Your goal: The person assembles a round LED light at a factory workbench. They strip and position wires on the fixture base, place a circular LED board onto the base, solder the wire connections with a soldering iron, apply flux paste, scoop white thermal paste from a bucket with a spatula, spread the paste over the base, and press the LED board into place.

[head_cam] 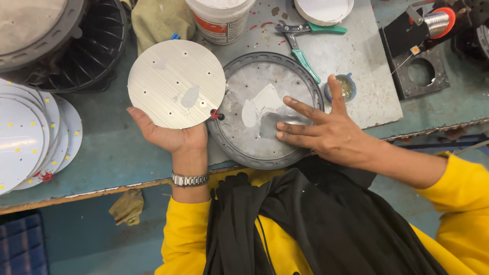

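While the left hand (173, 133) cradles a round aluminium disc (176, 84) from below, its fingers curled under the rim so the drilled back faces up, the right hand (326, 133) lies flat in a grey circular lamp housing (265, 109) on the worktop (102, 147), fingers spread, their tips pressing into a smear of whitish paste (261, 106) near the housing's centre. A patch of the same paste shows on the disc. The step in hand appears to be spreading the compound across the housing floor before the disc is seated on it. The next move, by that reading, calls for an even film, then turning the disc over and lining its holes up with those in the housing. A small red-wired part (216, 114) sits at the disc's edge, touching the housing rim. Beyond lie green-handled pliers (300, 46), a white tub (220, 19), a small pot of yellowish paste (345, 87) and, at far left, a stack of white LED boards (30, 137).
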Motion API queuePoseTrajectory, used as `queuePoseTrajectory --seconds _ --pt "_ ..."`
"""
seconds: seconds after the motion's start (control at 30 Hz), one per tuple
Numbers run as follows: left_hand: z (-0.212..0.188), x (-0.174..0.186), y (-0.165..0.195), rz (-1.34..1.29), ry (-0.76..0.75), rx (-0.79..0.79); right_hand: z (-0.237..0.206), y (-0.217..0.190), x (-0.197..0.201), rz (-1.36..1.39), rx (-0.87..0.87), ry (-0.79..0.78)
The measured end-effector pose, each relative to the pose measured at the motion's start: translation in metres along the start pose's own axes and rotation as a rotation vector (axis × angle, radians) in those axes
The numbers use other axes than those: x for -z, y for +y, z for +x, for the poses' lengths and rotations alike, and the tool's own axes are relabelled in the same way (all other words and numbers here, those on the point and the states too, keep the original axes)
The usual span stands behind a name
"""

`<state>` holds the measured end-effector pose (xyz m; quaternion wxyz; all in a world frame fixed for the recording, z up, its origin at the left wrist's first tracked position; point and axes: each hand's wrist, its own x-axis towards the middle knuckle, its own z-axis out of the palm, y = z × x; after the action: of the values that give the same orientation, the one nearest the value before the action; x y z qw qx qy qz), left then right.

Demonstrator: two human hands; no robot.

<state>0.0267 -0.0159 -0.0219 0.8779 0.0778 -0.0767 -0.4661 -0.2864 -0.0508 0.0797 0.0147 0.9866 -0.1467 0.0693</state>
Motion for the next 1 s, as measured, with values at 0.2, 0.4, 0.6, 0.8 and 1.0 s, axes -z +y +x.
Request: queuePoseTrajectory --seconds 0.2,0.4,0.6,0.8,1.0 --pt "0.001 0.003 0.002 -0.056 0.006 0.038 0.005 0.005 0.025 0.094 0.05 -0.187" --pt "0.003 0.006 0.003 -0.072 0.01 0.042 0.018 0.007 0.046 0.083 0.101 -0.323" --pt "0.002 0.002 0.003 -0.08 -0.004 0.052 0.024 0.017 0.065 0.131 0.132 -0.48" --pt "-0.001 -0.007 0.005 -0.115 0.019 0.061 0.041 0.033 0.091 0.371 -0.062 -0.417" --pt "-0.006 -0.009 0.008 -0.095 -0.028 0.057 0.107 0.089 0.103 0.382 -0.479 -0.202"
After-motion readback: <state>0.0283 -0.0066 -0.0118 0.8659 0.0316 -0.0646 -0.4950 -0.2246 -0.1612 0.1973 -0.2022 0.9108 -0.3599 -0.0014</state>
